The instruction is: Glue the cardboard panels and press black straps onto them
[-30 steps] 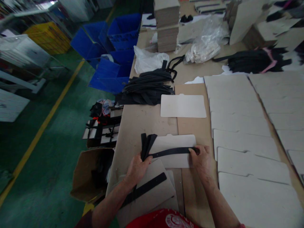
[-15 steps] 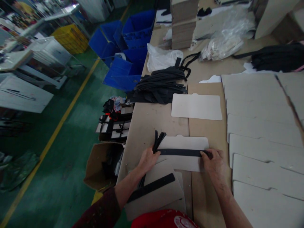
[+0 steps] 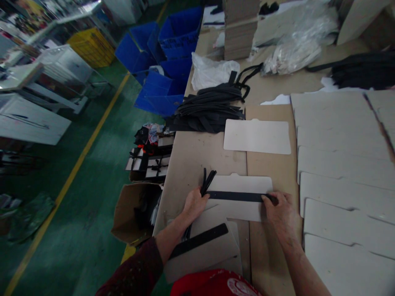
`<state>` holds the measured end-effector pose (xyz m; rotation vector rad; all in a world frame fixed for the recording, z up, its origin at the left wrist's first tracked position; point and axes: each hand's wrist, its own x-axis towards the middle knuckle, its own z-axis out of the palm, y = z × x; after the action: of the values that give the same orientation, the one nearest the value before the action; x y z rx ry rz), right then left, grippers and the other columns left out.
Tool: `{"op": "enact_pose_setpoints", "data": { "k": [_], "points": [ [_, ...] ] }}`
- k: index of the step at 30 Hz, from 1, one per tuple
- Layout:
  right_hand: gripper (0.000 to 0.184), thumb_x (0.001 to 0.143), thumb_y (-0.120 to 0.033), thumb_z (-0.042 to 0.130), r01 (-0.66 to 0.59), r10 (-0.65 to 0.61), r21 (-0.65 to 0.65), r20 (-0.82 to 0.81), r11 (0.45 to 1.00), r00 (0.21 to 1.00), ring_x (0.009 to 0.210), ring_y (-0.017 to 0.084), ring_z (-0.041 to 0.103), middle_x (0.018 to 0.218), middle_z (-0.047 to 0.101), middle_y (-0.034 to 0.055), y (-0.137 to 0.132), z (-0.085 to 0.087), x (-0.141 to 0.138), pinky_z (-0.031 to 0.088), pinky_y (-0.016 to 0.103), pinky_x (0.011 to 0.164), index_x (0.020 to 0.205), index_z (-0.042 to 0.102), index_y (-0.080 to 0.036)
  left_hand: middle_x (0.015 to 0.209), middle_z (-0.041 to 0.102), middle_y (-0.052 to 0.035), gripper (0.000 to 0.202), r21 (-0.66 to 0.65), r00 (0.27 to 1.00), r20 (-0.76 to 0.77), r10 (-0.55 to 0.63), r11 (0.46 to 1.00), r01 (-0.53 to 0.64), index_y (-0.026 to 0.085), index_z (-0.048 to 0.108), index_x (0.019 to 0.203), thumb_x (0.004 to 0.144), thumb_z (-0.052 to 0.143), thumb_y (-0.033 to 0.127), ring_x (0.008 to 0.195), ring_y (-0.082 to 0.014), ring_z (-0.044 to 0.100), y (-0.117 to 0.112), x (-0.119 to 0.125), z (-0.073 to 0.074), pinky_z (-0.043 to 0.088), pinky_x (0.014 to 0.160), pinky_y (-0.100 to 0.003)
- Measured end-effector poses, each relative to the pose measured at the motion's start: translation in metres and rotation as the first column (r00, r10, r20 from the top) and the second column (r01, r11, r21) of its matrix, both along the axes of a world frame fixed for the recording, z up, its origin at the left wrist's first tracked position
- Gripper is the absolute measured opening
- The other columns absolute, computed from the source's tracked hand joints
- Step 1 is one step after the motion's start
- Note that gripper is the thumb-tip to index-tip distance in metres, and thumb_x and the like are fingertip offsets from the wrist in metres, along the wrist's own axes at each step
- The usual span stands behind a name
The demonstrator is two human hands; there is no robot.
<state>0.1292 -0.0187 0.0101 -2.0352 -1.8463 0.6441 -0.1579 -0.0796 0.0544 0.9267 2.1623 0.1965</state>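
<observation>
A black strip lies stretched lengthwise across a light grey board with rounded corners. Its left end is pinched by my left hand, which also grips a small bunch of black strips sticking up past the fingers. At the board's right edge, my right hand is closed on the strip's other end. Nearer my body, overlapping the board's lower left, lies a board with a black band across it. Another bare board rests farther up the table.
Overlapping rows of grey boards cover the right side. A pile of black strips lies at the far left table edge, beside a white plastic bag. On the floor stand an open carton and blue bins.
The view has shifted slightly. Both hands keep their hold on the strip's ends, and the strip still lies across the board with little visible movement.
</observation>
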Motion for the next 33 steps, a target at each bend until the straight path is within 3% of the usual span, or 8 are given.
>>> {"op": "enact_pose_setpoints", "data": {
  "k": [4, 10, 13, 15, 18, 23, 27, 33],
  "points": [
    [0.039, 0.083, -0.054, 0.052, 0.015, -0.014, -0.039, 0.03, 0.999, 0.999, 0.08, 0.022, 0.058, 0.107, 0.061, 0.0089, 0.0, 0.001, -0.001, 0.043, 0.033, 0.068, 0.095, 0.068, -0.02, 0.108, 0.073, -0.0146, 0.032, -0.023, 0.999, -0.042, -0.011, 1.0, 0.01, 0.011, 0.067, 0.115, 0.085, 0.065, 0.022, 0.103, -0.0268, 0.068, 0.001, 0.003, 0.001, 0.048, 0.085, -0.028],
    [0.04, 0.083, -0.052, 0.051, 0.01, -0.008, 0.028, -0.044, 1.0, 0.999, 0.08, 0.022, 0.058, 0.101, 0.06, 0.0097, 0.001, 0.003, -0.003, 0.045, 0.033, 0.071, 0.092, 0.068, -0.017, 0.114, 0.071, -0.0158, 0.039, -0.014, 0.99, -0.144, -0.006, 1.0, 0.004, 0.011, 0.064, 0.119, 0.084, 0.068, 0.026, 0.107, -0.0274, 0.066, -0.001, 0.004, -0.003, 0.048, 0.089, -0.03],
    [0.04, 0.084, -0.051, 0.05, -0.004, 0.004, 0.028, 0.002, 1.0, 1.0, 0.08, 0.023, 0.058, 0.103, 0.059, 0.0108, 0.0, 0.007, -0.005, 0.044, 0.033, 0.068, 0.094, 0.068, -0.017, 0.118, 0.068, -0.016, 0.043, 0.015, 0.98, -0.197, -0.005, 1.0, 0.008, 0.011, 0.062, 0.119, 0.08, 0.072, 0.027, 0.107, -0.0265, 0.065, 0.0, 0.002, -0.004, 0.048, 0.088, -0.03],
    [0.036, 0.086, -0.048, 0.049, -0.027, 0.027, -0.012, 0.032, 1.0, 0.999, 0.078, 0.023, 0.058, 0.104, 0.061, 0.0104, 0.0, 0.01, -0.007, 0.043, 0.033, 0.066, 0.095, 0.068, -0.018, 0.108, 0.071, -0.0128, 0.036, 0.017, 0.981, -0.19, -0.031, 0.999, 0.035, 0.014, 0.065, 0.112, 0.079, 0.073, 0.026, 0.1, -0.0253, 0.068, 0.002, 0.002, -0.005, 0.048, 0.083, -0.029],
    [0.028, 0.088, -0.04, 0.048, -0.078, 0.075, -0.07, -0.048, 0.995, 0.996, 0.082, 0.022, 0.061, 0.102, 0.064, 0.0093, 0.001, 0.013, -0.007, 0.044, 0.032, 0.071, 0.095, 0.066, -0.019, 0.094, 0.074, -0.0095, 0.019, 0.009, 0.984, -0.16, -0.08, 0.997, 0.083, 0.017, 0.069, 0.101, 0.082, 0.066, 0.021, 0.09, -0.0241, 0.07, 0.005, 0.004, -0.006, 0.047, 0.076, -0.028],
    [0.023, 0.088, -0.037, 0.052, -0.069, 0.06, -0.172, -0.057, 0.983, 0.997, 0.084, 0.023, 0.063, 0.098, 0.069, 0.0067, 0.006, 0.014, -0.004, 0.045, 0.033, 0.074, 0.097, 0.066, -0.022, 0.091, 0.074, -0.0129, 0.019, -0.001, 0.983, -0.142, -0.113, 0.993, 0.114, 0.014, 0.07, 0.098, 0.086, 0.061, 0.026, 0.087, -0.0262, 0.07, 0.004, 0.006, -0.013, 0.046, 0.074, -0.03],
    [0.024, 0.084, -0.04, 0.057, -0.061, 0.044, -0.165, -0.104, 0.984, 0.994, 0.083, 0.024, 0.063, 0.093, 0.068, 0.0081, 0.009, 0.01, -0.005, 0.046, 0.034, 0.076, 0.095, 0.065, -0.021, 0.092, 0.074, -0.0119, 0.025, 0.0, 0.984, -0.135, -0.119, 0.993, 0.12, 0.014, 0.07, 0.096, 0.082, 0.069, 0.034, 0.086, -0.0253, 0.07, 0.003, 0.007, -0.015, 0.046, 0.073, -0.029],
    [0.027, 0.078, -0.043, 0.061, -0.065, 0.054, -0.077, -0.136, 0.995, 0.989, 0.081, 0.025, 0.059, 0.093, 0.062, 0.0097, 0.006, -0.007, -0.009, 0.047, 0.037, 0.075, 0.091, 0.06, -0.019, 0.092, 0.074, -0.0109, 0.028, -0.041, 0.985, -0.143, -0.095, 0.995, 0.09, 0.014, 0.069, 0.102, 0.081, 0.071, 0.033, 0.086, -0.0245, 0.07, 0.004, 0.008, -0.015, 0.046, 0.072, -0.028]
  ]
}}
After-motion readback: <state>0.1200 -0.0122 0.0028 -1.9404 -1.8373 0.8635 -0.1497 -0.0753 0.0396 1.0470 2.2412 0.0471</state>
